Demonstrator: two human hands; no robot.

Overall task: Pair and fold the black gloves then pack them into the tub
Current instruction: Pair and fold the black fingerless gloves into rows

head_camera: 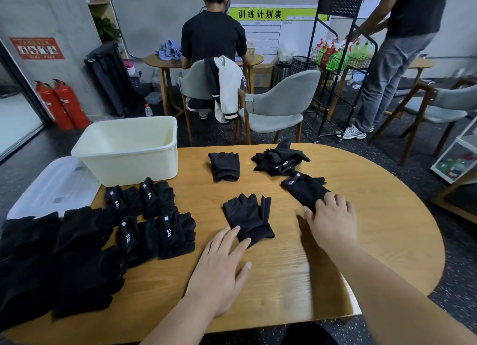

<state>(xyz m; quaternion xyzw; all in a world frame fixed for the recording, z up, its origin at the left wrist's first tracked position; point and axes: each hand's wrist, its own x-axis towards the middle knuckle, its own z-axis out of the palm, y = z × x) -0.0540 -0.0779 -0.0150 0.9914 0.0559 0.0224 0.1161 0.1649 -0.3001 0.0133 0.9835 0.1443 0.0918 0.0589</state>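
Note:
A black fingerless glove (247, 215) lies flat in the middle of the wooden table (361, 228). My left hand (222, 264) lies flat with straight fingers, its fingertips touching that glove's near edge. My right hand (330, 220) rests with fingers spread on the near end of a second black glove (302, 187) with a white label. Farther back lie a folded glove (224, 165) and a loose heap of gloves (278, 159). Several folded pairs (152, 215) sit at the left. The cream tub (129, 151) stands at the back left with nothing seen inside.
The tub's clear lid (49, 187) lies left of the tub. More black gloves (51, 262) are piled at the near left. Beyond the table stand grey chairs (278, 104), a seated person (214, 37) and a standing person (397, 48) by a black rack.

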